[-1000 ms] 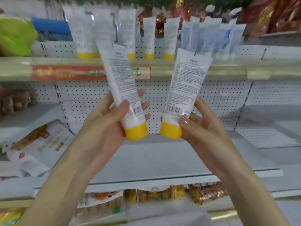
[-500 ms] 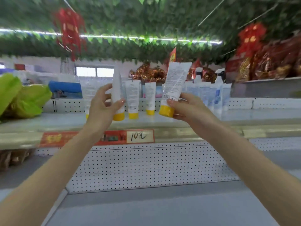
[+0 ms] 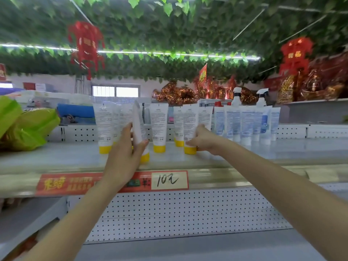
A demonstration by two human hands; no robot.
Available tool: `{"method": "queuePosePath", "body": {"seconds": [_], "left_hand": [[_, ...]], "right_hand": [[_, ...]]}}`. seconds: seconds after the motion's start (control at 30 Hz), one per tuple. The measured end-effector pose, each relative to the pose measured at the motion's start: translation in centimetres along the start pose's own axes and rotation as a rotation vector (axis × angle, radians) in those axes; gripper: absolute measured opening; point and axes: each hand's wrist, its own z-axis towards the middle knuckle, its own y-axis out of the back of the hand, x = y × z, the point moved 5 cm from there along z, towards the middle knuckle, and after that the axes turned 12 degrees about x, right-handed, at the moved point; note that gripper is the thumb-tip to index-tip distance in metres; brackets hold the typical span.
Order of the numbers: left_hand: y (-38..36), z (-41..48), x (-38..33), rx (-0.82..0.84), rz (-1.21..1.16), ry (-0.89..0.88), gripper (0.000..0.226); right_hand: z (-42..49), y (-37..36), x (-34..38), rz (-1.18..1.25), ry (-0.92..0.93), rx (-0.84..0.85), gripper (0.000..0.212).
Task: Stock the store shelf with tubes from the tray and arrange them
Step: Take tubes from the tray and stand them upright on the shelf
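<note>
We are at the placing step, with one tube in each hand. Our left grip (image 3: 125, 155) is closed round a tilted tube (image 3: 139, 129), thumb on the near side and fingers behind. Its yellow cap points down, at or just above the shelf (image 3: 244, 157); we cannot tell whether it touches. Our right grip (image 3: 204, 141) pinches the lower part of an upright tube (image 3: 190, 125), whose cap looks to be resting on the shelf, just in front of the row of yellow-capped tubes (image 3: 159, 125) standing there cap-down. The tray is out of view.

Next, we judge, the tilted tube wants straightening so that it stands on its cap in the gap between its neighbours. Both grips should then loosen slowly, one at a time, because these tubes balance on narrow caps and a nudge could topple the row behind. The upright tube stands close to the blue-printed tubes (image 3: 246, 125), so we should line it up with its own kind, print facing the same way, before letting go.
</note>
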Motion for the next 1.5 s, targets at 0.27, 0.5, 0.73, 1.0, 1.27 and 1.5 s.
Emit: {"method": "queuePosePath", "body": {"seconds": [0.27,0.5,0.73,1.0,1.27,1.5], "left_hand": [[-0.7,0.2,1.0,0.037,0.173,0.029,0.049],[-0.8,0.2,1.1,0.035,0.23,0.038,0.045],[-0.7,0.1,1.1,0.029,0.241,0.025,0.041],[-0.7,0.2,1.2,0.037,0.208,0.024,0.039],[-0.7,0.3,1.3,0.046,0.229,0.027,0.032],[-0.9,0.5,1.6,0.047,0.309,-0.002,0.035]], "right_hand": [[3.2,0.1,-1.0,-0.066,-0.01,0.073,0.038],[3.9,0.0,-1.8,0.013,0.054,0.091,0.034],[3.1,0.4,-1.9,-0.15,0.039,0.133,0.05],[-2.4,2.2,1.6,-0.05,0.27,-0.109,0.038],[-2.9,-5.0,7.1,0.061,0.385,0.128,0.06],[-1.2,-6.5,8.2,0.132,0.389,0.142,0.088]]}}
